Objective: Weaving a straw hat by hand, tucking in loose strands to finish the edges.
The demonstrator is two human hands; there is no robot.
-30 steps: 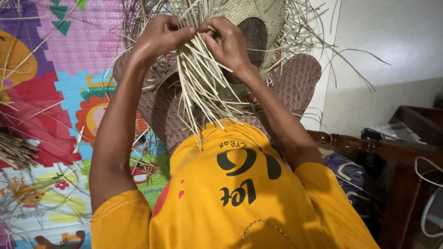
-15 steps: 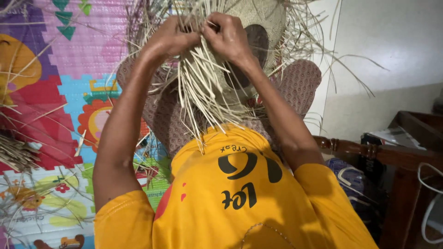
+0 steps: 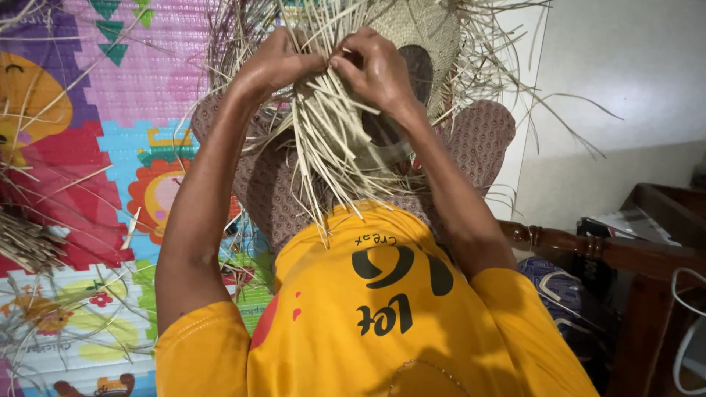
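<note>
Centrally, half-woven straw hat (image 3: 412, 29) at top of view, loose pale straw strips (image 3: 331, 140) fanning down from it over patterned trousers (image 3: 478, 140). Left hand (image 3: 276, 62) fingers pinched shut on bunch of strips just left of hat crown. Right hand (image 3: 375, 66) fingers curled, clamped on strips touching hat's dark opening. Hands nearly touching. Yellow shirt (image 3: 382, 323) below hat. Colourful foam play mat (image 3: 88, 132) left of hat, straw scraps (image 3: 29, 242) lying on it. Wooden furniture (image 3: 625, 250) right of hat.
</note>
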